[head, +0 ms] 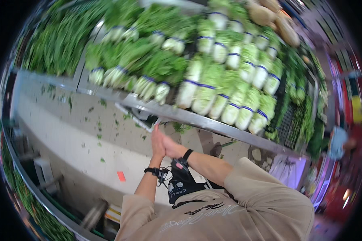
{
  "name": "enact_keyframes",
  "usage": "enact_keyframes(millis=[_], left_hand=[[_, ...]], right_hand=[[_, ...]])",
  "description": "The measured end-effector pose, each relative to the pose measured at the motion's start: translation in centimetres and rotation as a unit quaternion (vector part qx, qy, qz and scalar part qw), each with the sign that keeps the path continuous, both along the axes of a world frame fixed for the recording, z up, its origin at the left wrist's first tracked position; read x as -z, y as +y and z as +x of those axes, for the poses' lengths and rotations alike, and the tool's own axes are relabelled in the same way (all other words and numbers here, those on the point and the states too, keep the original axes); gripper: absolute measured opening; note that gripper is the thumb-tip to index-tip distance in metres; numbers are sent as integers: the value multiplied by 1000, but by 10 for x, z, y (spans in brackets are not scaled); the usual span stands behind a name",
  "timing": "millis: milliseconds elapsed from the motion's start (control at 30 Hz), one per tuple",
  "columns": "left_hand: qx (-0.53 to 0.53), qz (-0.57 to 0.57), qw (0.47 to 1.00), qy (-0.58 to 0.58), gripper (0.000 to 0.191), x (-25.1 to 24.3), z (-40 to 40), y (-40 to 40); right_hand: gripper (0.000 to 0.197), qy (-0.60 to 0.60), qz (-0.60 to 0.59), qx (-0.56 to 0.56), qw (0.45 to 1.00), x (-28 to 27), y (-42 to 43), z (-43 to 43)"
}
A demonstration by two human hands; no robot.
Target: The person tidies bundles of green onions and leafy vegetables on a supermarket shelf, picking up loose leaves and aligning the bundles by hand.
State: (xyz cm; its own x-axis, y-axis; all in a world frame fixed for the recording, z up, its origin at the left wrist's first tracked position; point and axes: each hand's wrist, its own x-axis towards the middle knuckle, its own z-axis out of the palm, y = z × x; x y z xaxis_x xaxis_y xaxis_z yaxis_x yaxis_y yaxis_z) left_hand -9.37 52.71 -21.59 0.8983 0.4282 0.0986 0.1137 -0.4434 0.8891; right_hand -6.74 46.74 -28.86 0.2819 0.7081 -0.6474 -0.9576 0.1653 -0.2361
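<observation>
My left hand (157,144) and my right hand (169,145) meet palm to palm in front of me, below the metal edge of a vegetable display. A small pale strip shows at the fingertips; whether they hold it cannot be told. Black bands with small devices circle both wrists. Beyond the hands, napa cabbages (203,99) with purple bands lie in rows. To their left are bundles of leafy greens (144,87) with white stems, also banded. A white crate (141,122) stands partly under the display edge, close to the fingertips.
The display's metal rim (181,114) runs across the view. Long green stalks (63,39) lie at the upper left, squashes (285,28) at the upper right. Leaf scraps and a red card (121,176) lie on the floor. A second vegetable stand (36,195) curves along the lower left.
</observation>
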Motion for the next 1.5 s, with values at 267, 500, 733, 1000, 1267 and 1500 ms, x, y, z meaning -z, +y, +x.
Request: enact_keyframes(millis=[267, 500, 733, 1000, 1267, 1500], left_hand=[[-237, -168, 950, 110, 22, 2, -20, -1], [-132, -145, 974, 114, 33, -110, 22, -154], [251, -1, 967, 48, 34, -147, 126, -417], [570, 329, 751, -54, 24, -120, 221, -636], [639, 501, 583, -6, 22, -60, 248, -657], [639, 481, 596, -67, 21, -66, 251, -650]], right_hand=[[48, -160, 49, 45, 985, -226, -189, 49], [42, -163, -59, 423, 889, -294, -498, 62], [17, -177, -171, 631, 736, -301, -716, -25], [15, -95, -274, 658, 695, -295, -756, -97], [27, -18, -330, 685, 649, -301, -754, -113], [14, -46, -362, 641, 675, -282, -755, -76]])
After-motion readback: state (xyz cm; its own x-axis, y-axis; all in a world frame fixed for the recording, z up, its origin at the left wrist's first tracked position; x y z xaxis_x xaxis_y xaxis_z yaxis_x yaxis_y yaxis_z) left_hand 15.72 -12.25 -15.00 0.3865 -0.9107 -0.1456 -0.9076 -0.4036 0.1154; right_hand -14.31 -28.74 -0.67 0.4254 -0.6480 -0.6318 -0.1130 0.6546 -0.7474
